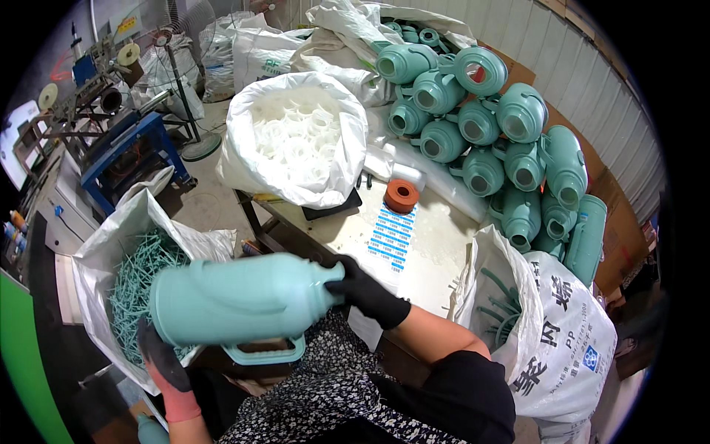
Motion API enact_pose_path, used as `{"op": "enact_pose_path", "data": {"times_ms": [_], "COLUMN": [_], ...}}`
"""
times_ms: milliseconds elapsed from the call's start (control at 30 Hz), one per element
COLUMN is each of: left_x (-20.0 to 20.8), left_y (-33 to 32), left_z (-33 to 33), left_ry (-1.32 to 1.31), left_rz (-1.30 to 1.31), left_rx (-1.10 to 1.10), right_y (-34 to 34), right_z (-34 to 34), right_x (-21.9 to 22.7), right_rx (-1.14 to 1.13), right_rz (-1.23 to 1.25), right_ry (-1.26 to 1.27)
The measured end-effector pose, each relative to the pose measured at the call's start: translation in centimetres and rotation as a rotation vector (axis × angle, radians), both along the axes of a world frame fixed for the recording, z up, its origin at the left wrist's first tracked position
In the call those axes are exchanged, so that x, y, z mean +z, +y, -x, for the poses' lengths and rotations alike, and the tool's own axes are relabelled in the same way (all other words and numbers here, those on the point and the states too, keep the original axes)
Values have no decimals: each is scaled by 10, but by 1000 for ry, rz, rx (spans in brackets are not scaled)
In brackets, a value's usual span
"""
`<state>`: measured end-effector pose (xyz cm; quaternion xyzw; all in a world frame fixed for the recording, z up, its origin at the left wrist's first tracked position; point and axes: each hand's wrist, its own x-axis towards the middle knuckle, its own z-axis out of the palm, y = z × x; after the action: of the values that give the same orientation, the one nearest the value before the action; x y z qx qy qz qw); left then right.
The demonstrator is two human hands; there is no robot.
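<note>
A pale teal thermos flask casing (240, 298) lies sideways in front of my body, its side handle (268, 351) hanging downward. At its narrow neck end, on the right, my right hand (367, 291) in a black glove is closed round the rim. My left hand (166, 364), in a dark glove with a pink cuff, holds the wide bottom end from below; part of its fingers is hidden by the casing. Behind the casing stands a white sack (95, 260) filled with thin teal plastic strips (148, 266).
A white worktable (436, 255) carries a roll of brown tape (401, 196), a sheet of blue-and-white labels (390, 238) and a sack of clear plastic rings (296, 140). Several teal casings (481, 122) are stacked at the right. Another sack (551, 333) holds curved teal handles (504, 303).
</note>
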<state>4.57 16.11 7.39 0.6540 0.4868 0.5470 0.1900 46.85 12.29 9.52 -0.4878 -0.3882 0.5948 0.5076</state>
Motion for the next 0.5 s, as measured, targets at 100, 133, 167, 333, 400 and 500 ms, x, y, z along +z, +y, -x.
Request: {"op": "enact_pose_path", "data": {"times_ms": [100, 133, 167, 333, 400, 500], "left_x": [52, 59, 58, 33, 32, 35], "left_y": [-4, -1, 1, -8, -9, -9], "left_z": [-33, -40, -42, -44, -47, -41], "left_ry": [-282, -295, -358, -533, -484, -290], "left_rz": [-88, -113, -7, 386, 436, 351], "left_rx": [-123, -154, -151, -145, -147, -175], "right_y": [11, 27, 49, 192, 243, 279], "right_z": [-28, -49, -73, -197, -240, -303], "right_x": [32, 34, 39, 133, 179, 217], "right_rx": [-268, -328, -382, -770, -892, -1205], "right_rz": [-50, -174, -295, -895, -782, -484], "right_ry": [351, 448, 548, -422, -279, -911]}}
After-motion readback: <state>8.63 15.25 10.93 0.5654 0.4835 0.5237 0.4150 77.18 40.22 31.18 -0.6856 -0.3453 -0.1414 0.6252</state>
